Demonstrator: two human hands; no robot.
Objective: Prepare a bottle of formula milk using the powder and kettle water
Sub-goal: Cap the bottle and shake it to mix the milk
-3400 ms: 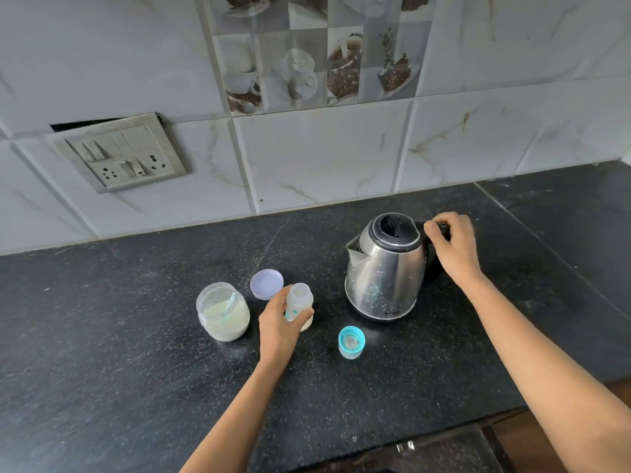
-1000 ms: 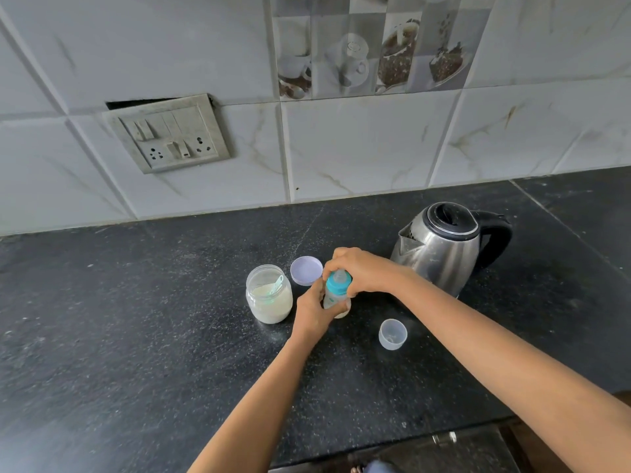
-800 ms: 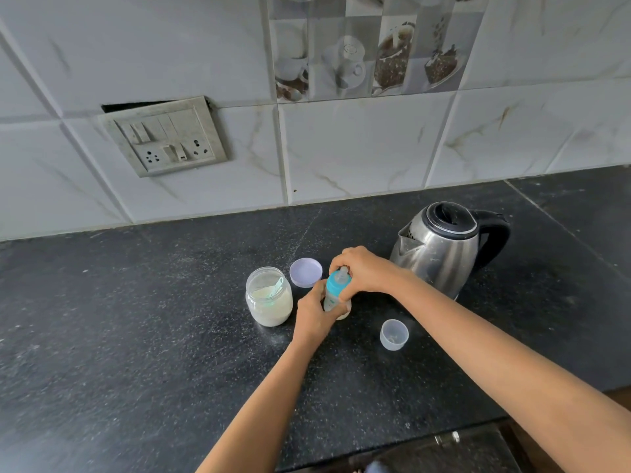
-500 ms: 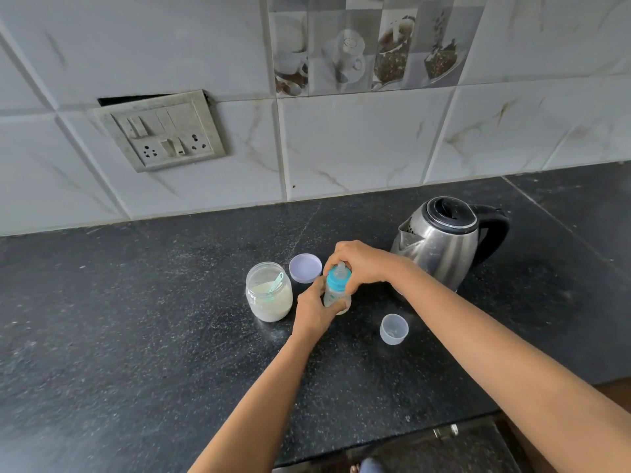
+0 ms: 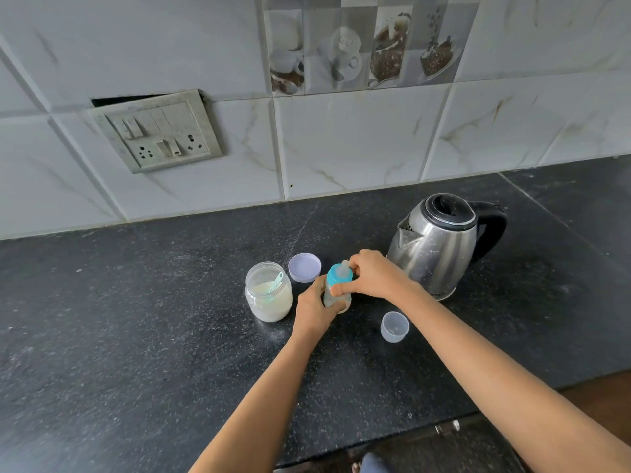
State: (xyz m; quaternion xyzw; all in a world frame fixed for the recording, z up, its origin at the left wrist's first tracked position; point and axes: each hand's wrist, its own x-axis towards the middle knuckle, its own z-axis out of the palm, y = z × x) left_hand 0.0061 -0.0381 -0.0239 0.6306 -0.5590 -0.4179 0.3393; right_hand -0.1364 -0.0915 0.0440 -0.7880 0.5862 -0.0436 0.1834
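Note:
A small baby bottle (image 5: 334, 298) stands on the black counter (image 5: 136, 336), topped with a teal nipple ring (image 5: 338, 274). My left hand (image 5: 316, 308) grips the bottle's body from the near side. My right hand (image 5: 370, 276) curls its fingers and thumb round the teal ring from the right. Left of the bottle stands an open jar of white powder (image 5: 269, 295) with a teal scoop inside. The steel kettle (image 5: 440, 244) with its black handle stands to the right, its lid down.
The jar's lilac lid (image 5: 304, 266) lies behind the bottle. A clear bottle cap (image 5: 394, 326) sits on the counter in front of the kettle. A switchboard (image 5: 158, 129) is set in the tiled wall. The counter's front edge runs near my forearms.
My right hand left the kettle handle and came to the bottle. The teal ring, earlier on the counter, now sits on the bottle, and my right hand has shifted its grip round it.

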